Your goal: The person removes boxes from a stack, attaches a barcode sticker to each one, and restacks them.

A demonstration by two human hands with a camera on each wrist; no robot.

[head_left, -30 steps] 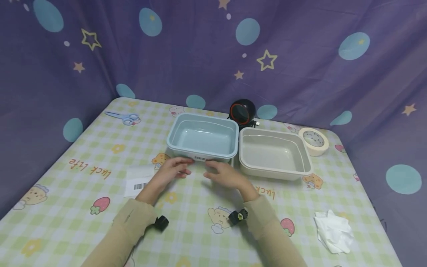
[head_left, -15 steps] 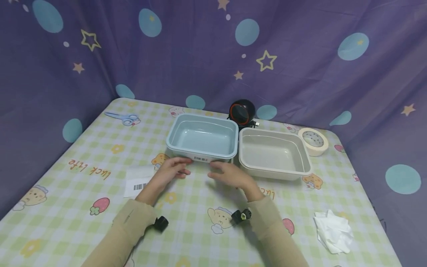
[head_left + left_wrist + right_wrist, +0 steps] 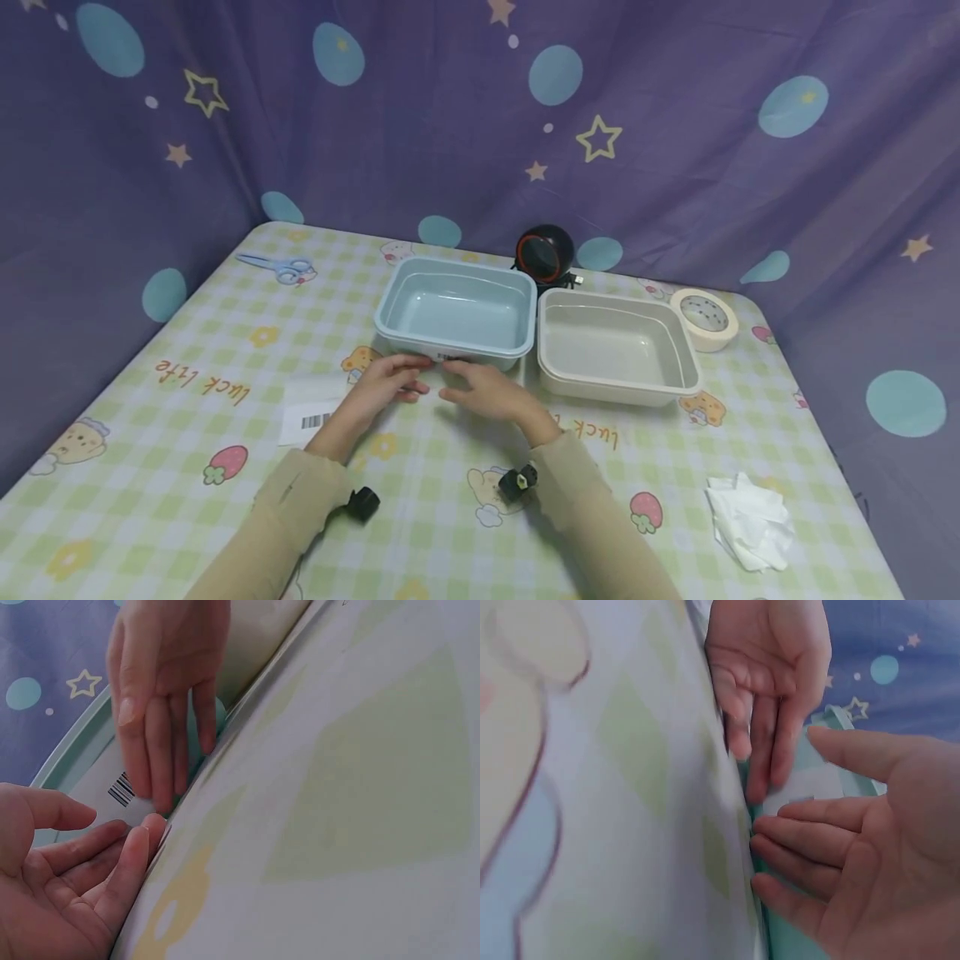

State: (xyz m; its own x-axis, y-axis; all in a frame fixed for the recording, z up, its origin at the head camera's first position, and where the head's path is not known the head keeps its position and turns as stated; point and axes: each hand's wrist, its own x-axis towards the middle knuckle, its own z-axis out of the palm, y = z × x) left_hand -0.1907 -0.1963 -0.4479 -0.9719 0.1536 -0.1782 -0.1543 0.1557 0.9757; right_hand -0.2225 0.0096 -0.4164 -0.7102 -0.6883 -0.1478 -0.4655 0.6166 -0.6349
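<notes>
A light blue plastic basin (image 3: 457, 321) stands on the table in front of both hands. On its near wall is a white barcode label (image 3: 120, 789), partly hidden by fingers. My left hand (image 3: 381, 387) rests at the label's left end, its fingers loosely extended and not gripping. With fairly straight fingers, my right hand (image 3: 489, 393) lies against the label and the basin's lower wall. In the right wrist view, the fingertips of both hands nearly meet low on the wall.
A beige basin (image 3: 615, 342) stands right of the blue one, with a masking tape roll (image 3: 705, 319) beside it. A black round device (image 3: 545, 252) sits behind. Scissors (image 3: 281, 267), a barcoded white sheet (image 3: 311, 412) and crumpled white tissue (image 3: 750, 521) lie around.
My right hand slid slightly right along the basin's front, then back left across the label, close to the left hand. The left hand and both basins have stayed in place.
</notes>
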